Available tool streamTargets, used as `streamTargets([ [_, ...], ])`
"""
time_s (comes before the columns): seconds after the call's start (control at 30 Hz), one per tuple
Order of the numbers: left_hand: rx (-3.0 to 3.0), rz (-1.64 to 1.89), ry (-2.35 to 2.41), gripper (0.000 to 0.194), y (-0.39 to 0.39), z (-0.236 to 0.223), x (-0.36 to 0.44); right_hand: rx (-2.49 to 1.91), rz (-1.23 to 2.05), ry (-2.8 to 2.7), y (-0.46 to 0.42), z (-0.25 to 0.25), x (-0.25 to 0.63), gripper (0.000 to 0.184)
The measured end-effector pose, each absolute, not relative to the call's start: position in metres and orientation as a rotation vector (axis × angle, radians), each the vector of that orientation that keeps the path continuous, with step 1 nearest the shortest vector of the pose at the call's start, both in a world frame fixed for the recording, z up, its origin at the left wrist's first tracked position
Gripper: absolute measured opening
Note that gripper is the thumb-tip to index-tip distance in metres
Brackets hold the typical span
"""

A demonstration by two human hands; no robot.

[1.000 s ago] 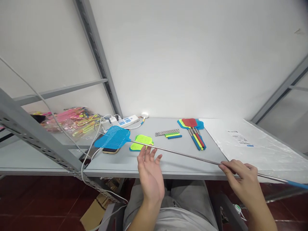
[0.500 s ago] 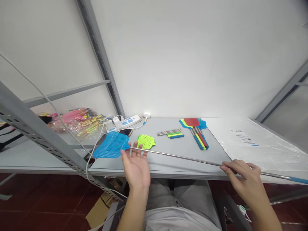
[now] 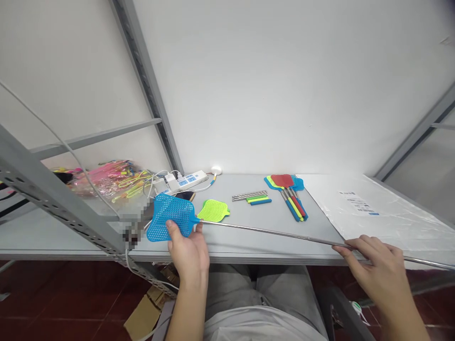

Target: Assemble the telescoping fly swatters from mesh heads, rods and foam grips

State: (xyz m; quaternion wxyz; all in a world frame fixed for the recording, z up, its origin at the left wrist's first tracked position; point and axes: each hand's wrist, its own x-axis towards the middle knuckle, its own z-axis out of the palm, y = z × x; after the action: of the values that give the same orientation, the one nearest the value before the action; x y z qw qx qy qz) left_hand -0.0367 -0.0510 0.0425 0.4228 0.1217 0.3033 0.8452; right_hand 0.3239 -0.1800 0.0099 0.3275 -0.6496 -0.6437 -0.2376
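Observation:
A blue fly swatter (image 3: 174, 210) with a long extended metal rod stretches across the front of the table. Its perforated head is pinched in my left hand (image 3: 188, 253), thumb on top and fingers behind, near the neck. Further along, my right hand (image 3: 373, 265) is closed around the rod, which runs on past the right edge of the view. Behind my left hand lie green swatter heads (image 3: 215, 210). Beyond the rod are several short metal rods (image 3: 250, 195) and green and blue handle grips (image 3: 261, 201). To their right, assembled swatters (image 3: 293, 203) lie fanned in a pile.
A white power strip (image 3: 192, 180) with plugs and cables sits at the back left, near a phone (image 3: 185, 195). White plastic sheeting (image 3: 373, 208) covers the right side. A grey shelf post (image 3: 71, 203) stands left, with bagged colourful items (image 3: 110, 180) beyond. A pixelated patch hides something beside the post.
My left hand has moved left onto the swatter head, its thumb now pressing on it. The head has tilted flatter toward me and shifted right. My right hand has moved slightly right with the rod.

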Motion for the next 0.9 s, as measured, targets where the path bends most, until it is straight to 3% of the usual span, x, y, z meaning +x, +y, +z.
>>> streamTargets([
  [0.23,0.352,1.989,0.793,0.021,-0.069,0.039,-0.001,-1.636,-0.664,-1.73,-0.181,0.022,0.304,0.031],
  [0.43,0.481,1.865,0.748,0.034,-0.09,0.03,0.033,-1.641,-0.669,-1.739,-0.175,0.027,0.282,0.024],
  [0.9,0.243,2.136,0.747,0.026,-0.045,0.038,-0.053,-1.561,-0.163,-1.904,-0.164,0.01,0.282,0.011],
])
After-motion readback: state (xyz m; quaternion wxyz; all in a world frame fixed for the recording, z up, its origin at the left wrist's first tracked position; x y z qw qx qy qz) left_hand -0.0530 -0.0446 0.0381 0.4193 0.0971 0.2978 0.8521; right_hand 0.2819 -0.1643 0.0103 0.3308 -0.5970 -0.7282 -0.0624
